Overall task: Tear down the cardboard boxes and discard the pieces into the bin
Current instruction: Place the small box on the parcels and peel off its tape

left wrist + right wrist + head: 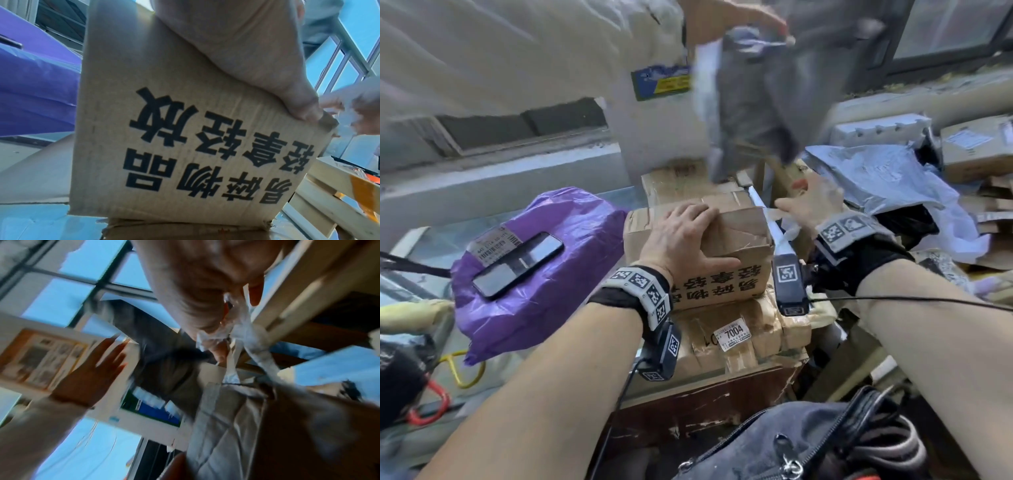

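Observation:
A small cardboard box [736,236] with black printed characters [185,146] sits on top of a stack of taped boxes [739,339]. My left hand [681,236] lies over its top with the fingers spread flat. The thumb [267,78] presses on the printed front face near the right corner. My right hand [811,202] is just past the box's right edge and pinches a strip of clear tape [242,331]. The tape [774,226] runs down along that edge of the box. No bin is in view.
A purple parcel [534,274] with a phone [517,263] on it lies to the left. Another person's hand [96,369] holds a grey plastic bag [753,102] above the stack. Grey mailers [876,178] and loose cardboard [976,150] pile up on the right. A dark bag [791,442] sits close in front.

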Demonstrator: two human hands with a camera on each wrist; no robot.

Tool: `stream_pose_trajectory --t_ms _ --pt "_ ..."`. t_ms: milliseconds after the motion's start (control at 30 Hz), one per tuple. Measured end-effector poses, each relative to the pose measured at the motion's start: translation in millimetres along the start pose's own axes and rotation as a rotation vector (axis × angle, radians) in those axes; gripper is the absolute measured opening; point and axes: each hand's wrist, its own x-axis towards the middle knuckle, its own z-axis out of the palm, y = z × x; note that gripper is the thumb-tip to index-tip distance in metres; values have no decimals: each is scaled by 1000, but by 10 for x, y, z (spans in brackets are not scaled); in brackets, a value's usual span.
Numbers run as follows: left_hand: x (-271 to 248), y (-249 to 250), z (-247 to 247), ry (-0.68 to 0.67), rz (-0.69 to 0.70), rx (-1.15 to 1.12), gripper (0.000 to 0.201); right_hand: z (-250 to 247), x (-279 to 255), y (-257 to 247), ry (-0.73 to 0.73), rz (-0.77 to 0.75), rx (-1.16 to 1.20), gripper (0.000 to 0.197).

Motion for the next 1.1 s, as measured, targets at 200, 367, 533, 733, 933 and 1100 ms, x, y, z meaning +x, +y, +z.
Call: stream_pose_trajectory --t_ms 200,367,533,733,933,1100 --pt "-39 -4 59 179 102 29 80 -134 -90 -172 151 -155 -153 29" --pt "-30 52 5 290 157 66 83 -148 -92 -220 301 -304 -141 22" --pt "76 174 -138 409 169 142 98 -245 -19 -222 294 -382 -104 25" --pt "233 280 -334 554 157 202 86 -232 -31 -353 94 -477 335 14" --pt "250 275 -323 600 137 171 74 -277 -37 -387 -83 -313 539 11" --pt "198 414 -211 439 88 128 61 -227 -39 -287 -237 -143 436 20"
